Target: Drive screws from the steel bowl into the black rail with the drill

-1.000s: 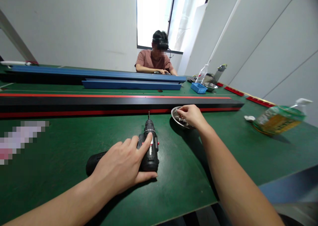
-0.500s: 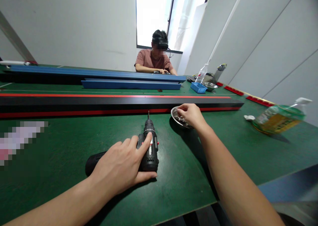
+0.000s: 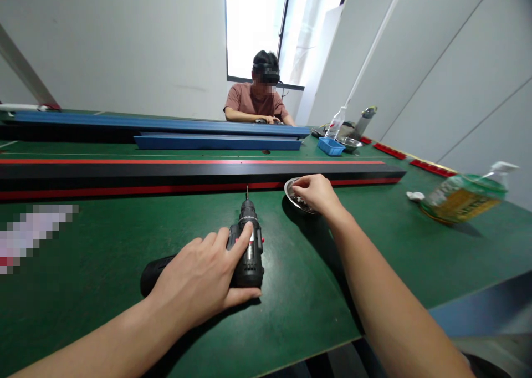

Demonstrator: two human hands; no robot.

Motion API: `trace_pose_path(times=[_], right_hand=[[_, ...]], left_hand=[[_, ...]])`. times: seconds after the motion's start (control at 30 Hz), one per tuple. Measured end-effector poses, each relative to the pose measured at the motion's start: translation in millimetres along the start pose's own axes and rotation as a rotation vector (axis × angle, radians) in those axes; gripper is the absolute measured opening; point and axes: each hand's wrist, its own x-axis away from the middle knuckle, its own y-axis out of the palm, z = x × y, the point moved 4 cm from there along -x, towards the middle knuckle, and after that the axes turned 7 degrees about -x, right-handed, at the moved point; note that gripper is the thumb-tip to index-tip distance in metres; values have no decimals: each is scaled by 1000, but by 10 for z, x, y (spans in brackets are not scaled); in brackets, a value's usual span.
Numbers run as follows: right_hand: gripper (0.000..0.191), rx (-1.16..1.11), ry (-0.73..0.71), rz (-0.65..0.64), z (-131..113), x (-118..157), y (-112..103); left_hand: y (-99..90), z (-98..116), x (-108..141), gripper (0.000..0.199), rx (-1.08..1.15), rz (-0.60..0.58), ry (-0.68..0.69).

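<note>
A black cordless drill (image 3: 251, 261) lies on its side on the green table, its thin bit pointing away from me. My left hand (image 3: 199, 272) is wrapped over it from above, with the index finger along the body and the thumb at the rear end. To the right stands a small metal bowl (image 3: 288, 189) with small loose parts in it, too small to name. My right hand (image 3: 316, 193) reaches over the bowl, fingertips pinched together inside the rim. Whatever those fingertips hold is hidden.
A long black bar with red stripes (image 3: 187, 171) crosses the table just beyond the drill bit. Farther back lie blue rails (image 3: 220, 142) and a blue basket (image 3: 330, 146). A large plastic bottle (image 3: 465, 200) lies at the right. Another person (image 3: 257, 98) sits across the table.
The whole view has shifted slightly. My left hand stays on the drill, and my right hand's fingers have moved only a little within the bowl.
</note>
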Motion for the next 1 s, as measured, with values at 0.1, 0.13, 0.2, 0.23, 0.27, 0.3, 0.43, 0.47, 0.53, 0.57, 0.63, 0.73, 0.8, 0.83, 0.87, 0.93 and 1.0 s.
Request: trace_pose_path(times=[0.1, 0.13, 0.2, 0.23, 0.27, 0.3, 0.43, 0.47, 0.53, 0.57, 0.63, 0.73, 0.8, 0.83, 0.87, 0.93, 1.0], right_hand=[[15, -15, 7, -22, -8, 11, 5], [15, -21, 8, -27, -14, 15, 5], [15, -37, 5, -28, -36, 24, 1], [16, -46, 2, -26, -52, 30, -3], [16, -54, -1, -23, -71, 35, -7], [16, -58, -1, -18, -89, 40, -12], [14, -57, -9, 20, -139, 51, -34], [13, -59, -24, 36, -150, 53, -39], [17, -60, -73, 79, -187, 69, -40], [22, -62, -102, 104, -219, 87, -32], [32, -85, -160, 149, -316, 145, 18], [40, -183, -253, 144, -542, 253, 214], [40, -243, -330, 92, -704, 294, 410], [38, -268, -358, 72, -766, 293, 509], [37, -285, -364, 62, -806, 274, 603], [37, -290, -321, 49, -815, 189, 773], [41, -279, -230, 54, -745, 75, 908]], left_hand=[[-3, 1, -4, 96, 1, -1, 1], [-4, 2, -4, 97, 0, -2, 1], [-7, 3, -2, 96, -4, -5, -1], [-10, 2, -1, 96, -6, -6, -3], [-15, 2, 0, 95, -6, -6, -5], [-19, 3, 1, 95, -5, -7, -4], [-32, 4, 6, 96, 2, -10, 2], [-32, 3, 7, 96, 1, -12, 2], [-31, 0, 9, 96, -2, -15, 0], [-30, -1, 8, 96, -3, -15, -1], [-30, -3, 5, 95, -1, -15, -1], [-32, -4, -3, 95, 1, -18, 2], [-35, -4, -6, 96, -1, -18, 2], [-37, -3, -5, 96, -3, -17, 2], [-39, -1, -4, 96, -3, -15, 2], [-41, 5, 1, 95, 2, -14, 5], [-40, 13, 8, 96, 13, -16, 9]])
